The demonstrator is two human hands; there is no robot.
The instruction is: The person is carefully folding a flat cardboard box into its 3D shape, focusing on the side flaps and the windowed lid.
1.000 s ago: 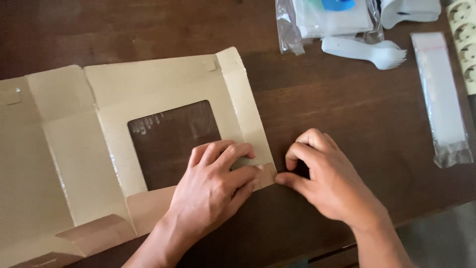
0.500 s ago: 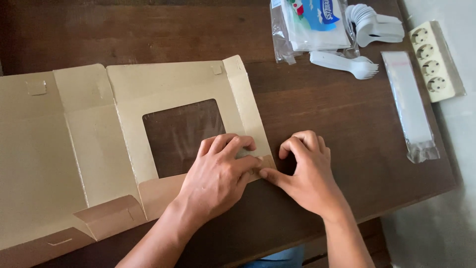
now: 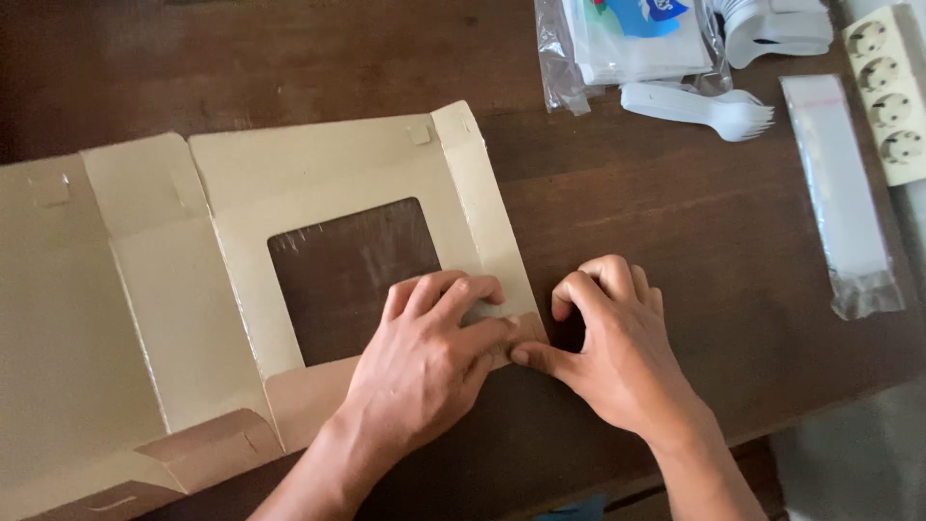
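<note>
Flat cardboard box (image 3: 125,318) cut off at left edge.

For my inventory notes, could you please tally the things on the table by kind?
Flat cardboard box blank with window: 1
Clear plastic bags: 2
White plastic sporks, at least: 1
Cream socket strip: 1
Total: 5

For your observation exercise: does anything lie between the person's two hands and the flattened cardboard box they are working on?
Nothing visible does. The left hand presses flat on the flattened cardboard box beside its clear window, and the right hand touches the box's corner flap directly.
</note>
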